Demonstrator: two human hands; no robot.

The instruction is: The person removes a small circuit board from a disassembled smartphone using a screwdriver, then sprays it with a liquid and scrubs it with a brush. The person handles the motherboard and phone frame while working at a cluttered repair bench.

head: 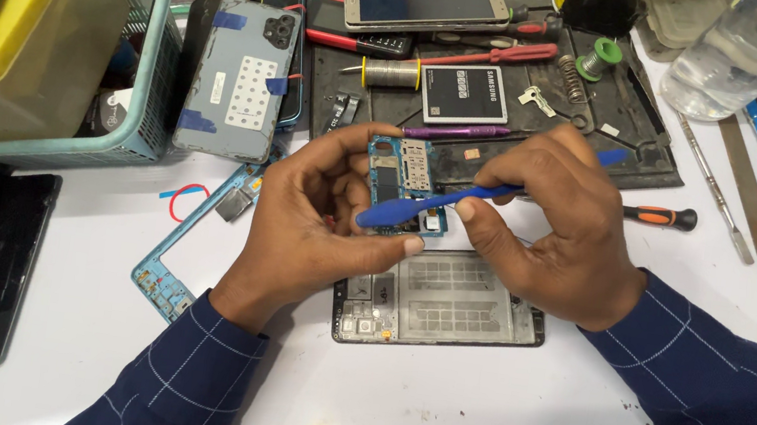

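Place: phone repair workshop
Evidence: opened phones (237,79), loose battery (463,94), solder spool (391,73), screwdrivers (659,216) on black work mat (644,146), cluttered white bench (429,417)

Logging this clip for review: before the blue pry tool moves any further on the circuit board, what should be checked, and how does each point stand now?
1. Left hand grips the circuit board by its edges: ok.
2. Right hand pinches the blue pry tool firmly: ok.
3. Tool's broad tip lies against the board's lower part: ok; what it touches underneath, cannot tell.
4. Board held clear above the opened phone body on the table: ok.
5. Any cable joining board and phone body: cannot tell.
6. Orange-handled screwdriver lies close beside the right hand: not ok, could get knocked.
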